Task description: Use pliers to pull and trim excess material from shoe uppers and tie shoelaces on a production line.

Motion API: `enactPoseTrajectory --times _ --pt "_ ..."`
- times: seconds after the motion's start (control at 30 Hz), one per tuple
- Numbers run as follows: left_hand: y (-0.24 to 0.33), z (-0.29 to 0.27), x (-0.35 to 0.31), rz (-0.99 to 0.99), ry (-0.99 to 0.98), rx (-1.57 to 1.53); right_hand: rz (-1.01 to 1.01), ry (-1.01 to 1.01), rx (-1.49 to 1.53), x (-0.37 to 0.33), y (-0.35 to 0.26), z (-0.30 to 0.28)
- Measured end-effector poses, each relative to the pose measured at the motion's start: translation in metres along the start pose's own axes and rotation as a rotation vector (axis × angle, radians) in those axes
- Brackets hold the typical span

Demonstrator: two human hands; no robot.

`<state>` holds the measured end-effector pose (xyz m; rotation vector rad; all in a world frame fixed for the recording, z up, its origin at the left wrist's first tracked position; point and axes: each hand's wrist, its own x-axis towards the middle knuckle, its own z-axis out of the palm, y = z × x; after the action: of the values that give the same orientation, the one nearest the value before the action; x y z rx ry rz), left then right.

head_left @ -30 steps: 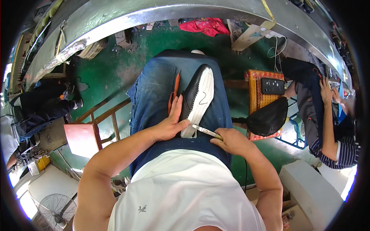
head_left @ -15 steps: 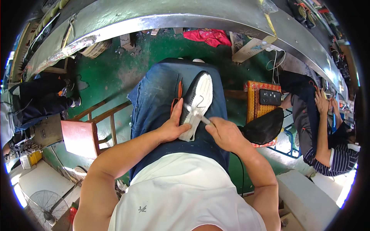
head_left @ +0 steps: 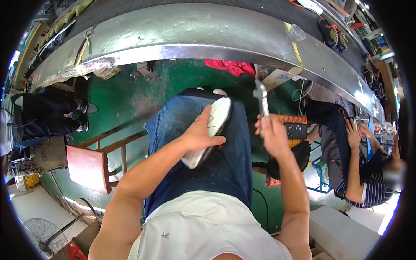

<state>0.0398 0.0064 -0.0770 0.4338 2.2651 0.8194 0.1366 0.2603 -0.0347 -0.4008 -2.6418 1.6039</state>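
Observation:
A shoe [head_left: 222, 113] with a white sole side facing up and a dark, stitched-looking edge lies tilted over my denim-covered lap [head_left: 237, 160]. My left hand [head_left: 198, 133] spans its middle, thumb stretched across to the right and fingers along the far part, gripping it. A dark curved mark shows on the white face beside the fingers. Raised to the right, apart from the shoe, my right hand [head_left: 274, 135] is closed round the handle of a metal hammer [head_left: 263, 100], its head upward. The palm side of my left hand is hidden.
A long metal-edged bench [head_left: 182, 50] runs across the front. Left of my legs stands a reddish-topped stool [head_left: 88, 169]. On the right, a beaded seat holds a black phone-like object [head_left: 296, 130] and a black bag [head_left: 290, 162]. A co-worker in striped clothing [head_left: 376, 190] sits beyond.
My right hand has lifted the hammer off the sole, up and to the right. My left hand has shifted over the shoe, which has turned and tilted. The orange-handled thing beside it is now hidden.

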Motion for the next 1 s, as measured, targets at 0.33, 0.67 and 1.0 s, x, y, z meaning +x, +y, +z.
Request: enactPoseTrajectory --times 0.33,0.67,1.0 --pt "-0.046 0.050 0.010 -0.199 0.205 -1.232 -0.733 0.537 -0.993 0.156 -0.073 -0.032" --pt "-0.043 0.027 -0.030 0.576 0.371 -0.518 -0.320 -0.367 -0.186 -0.028 0.007 0.087" --pt "-0.027 -0.037 -0.019 0.106 -0.019 -1.059 -0.382 -0.039 -0.135 0.040 -0.046 0.046"
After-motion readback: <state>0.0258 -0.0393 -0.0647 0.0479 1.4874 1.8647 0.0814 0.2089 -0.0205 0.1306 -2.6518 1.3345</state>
